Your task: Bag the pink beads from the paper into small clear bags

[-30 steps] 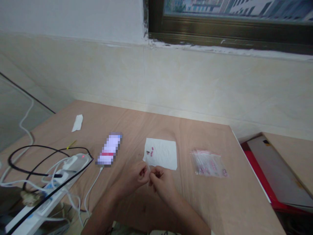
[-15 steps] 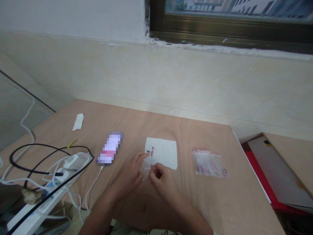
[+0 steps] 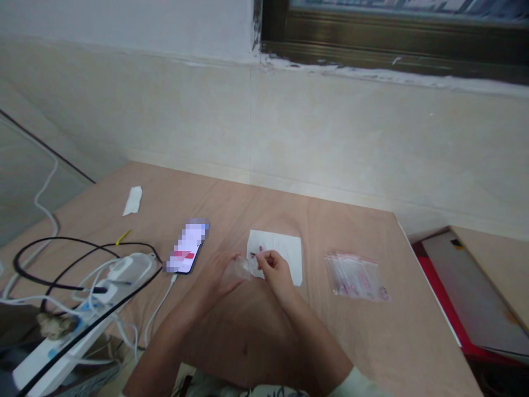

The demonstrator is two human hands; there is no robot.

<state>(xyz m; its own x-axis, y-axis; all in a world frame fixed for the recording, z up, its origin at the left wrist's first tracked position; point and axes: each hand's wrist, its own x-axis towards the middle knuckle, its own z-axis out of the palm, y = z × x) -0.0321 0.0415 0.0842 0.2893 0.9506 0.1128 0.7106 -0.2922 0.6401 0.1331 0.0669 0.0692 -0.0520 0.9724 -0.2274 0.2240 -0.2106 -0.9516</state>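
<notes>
My left hand (image 3: 217, 273) is closed on a small clear plastic bag (image 3: 238, 269), its fingers and thumb at the bag's edges. My right hand (image 3: 275, 268) is over a white paper square (image 3: 292, 255), thumb and forefinger pinched together. Whatever is between those fingertips is too small to make out. Beside them on the paper lie a small red piece (image 3: 260, 247) and a dark bit (image 3: 253, 255). My fingers may cover other pieces.
A stack of clear zip bags (image 3: 357, 278) with reddish contents lies to the right. A charging phone (image 3: 188, 248) lies on the left, near a white power strip (image 3: 128, 273) with tangled cables. A white scrap (image 3: 133, 200) sits at the back left of the wooden table (image 3: 343, 226).
My right hand has moved from the bag up and right onto the paper, by the red pieces. My left hand has drawn back from the paper and now holds the bag to its left.
</notes>
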